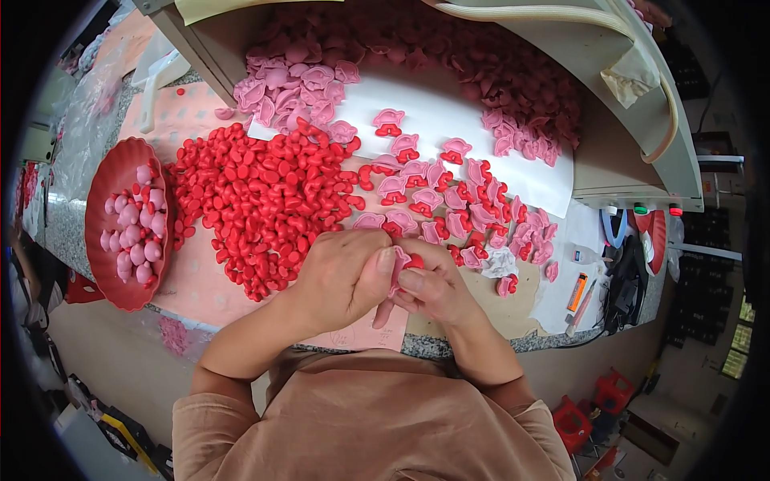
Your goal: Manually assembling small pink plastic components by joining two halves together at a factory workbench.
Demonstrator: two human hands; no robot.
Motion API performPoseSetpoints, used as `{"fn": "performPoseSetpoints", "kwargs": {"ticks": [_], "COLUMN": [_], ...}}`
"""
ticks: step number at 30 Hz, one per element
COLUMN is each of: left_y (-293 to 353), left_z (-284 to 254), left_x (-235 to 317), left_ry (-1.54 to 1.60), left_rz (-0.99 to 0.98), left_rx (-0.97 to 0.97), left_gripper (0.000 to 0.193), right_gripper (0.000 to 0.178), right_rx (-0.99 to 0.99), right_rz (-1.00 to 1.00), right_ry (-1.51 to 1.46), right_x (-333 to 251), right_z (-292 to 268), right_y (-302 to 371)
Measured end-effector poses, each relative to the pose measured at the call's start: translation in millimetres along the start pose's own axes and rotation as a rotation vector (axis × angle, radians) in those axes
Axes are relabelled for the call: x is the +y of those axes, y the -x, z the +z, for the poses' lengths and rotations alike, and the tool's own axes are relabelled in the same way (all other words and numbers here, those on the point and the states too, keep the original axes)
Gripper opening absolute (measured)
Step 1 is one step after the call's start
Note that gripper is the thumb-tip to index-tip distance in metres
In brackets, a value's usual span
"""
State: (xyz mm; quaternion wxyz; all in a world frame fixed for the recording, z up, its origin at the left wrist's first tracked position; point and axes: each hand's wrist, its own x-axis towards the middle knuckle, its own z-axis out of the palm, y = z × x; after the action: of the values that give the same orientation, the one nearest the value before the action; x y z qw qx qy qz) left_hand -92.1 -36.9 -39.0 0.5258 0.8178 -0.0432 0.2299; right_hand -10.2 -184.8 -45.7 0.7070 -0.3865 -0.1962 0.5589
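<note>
Both hands' grip [399, 276] pinches pink-red piece [407, 263] between fingertips.

Table [200, 293]: dish [108, 172] at far left, holding small rounded pieces [132, 224]; loose heap of parts [257, 200] to its right; joined pieces [449, 200] right of heap; sheet [449, 112] behind them; tools [601, 280] at right edge.

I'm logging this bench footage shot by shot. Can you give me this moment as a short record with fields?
left hand: pinches a pink and red piece together with the other hand
right hand: grip on the same piece
red pile: loose red parts, just beyond the left hand
joined pieces: pink-and-red, spread beyond the right hand
pink pile: at the far edge
red bowl: far left, holding pink rounded parts
</note>
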Motion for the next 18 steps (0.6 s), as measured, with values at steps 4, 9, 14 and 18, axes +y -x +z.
{"fn": "performPoseSetpoints", "kwargs": {"ticks": [4,9,14,18], "left_y": [2,-10,-21,-6], "left_z": [3,-1,-5,-15], "left_x": [1,-11,-12,-4], "left_ry": [-0.053,-0.102,-0.05,-0.32], "left_rz": [0.065,-0.036,-0.019,0.088], "left_rx": [0.035,-0.154,-0.129,-0.066], "left_gripper": [0.019,0.022,0.025,0.015], "right_gripper": [0.014,0.017,0.02,0.024], "right_rx": [0.085,0.133,0.166,0.179], "right_rz": [-0.21,-0.446,-0.577,-0.466], "right_ry": [0.454,0.929,1.099,1.07], "right_x": [-6,-7,-17,-7], "right_z": [7,-21,-20,-5], "right_y": [1,-8,-16,-12]}}
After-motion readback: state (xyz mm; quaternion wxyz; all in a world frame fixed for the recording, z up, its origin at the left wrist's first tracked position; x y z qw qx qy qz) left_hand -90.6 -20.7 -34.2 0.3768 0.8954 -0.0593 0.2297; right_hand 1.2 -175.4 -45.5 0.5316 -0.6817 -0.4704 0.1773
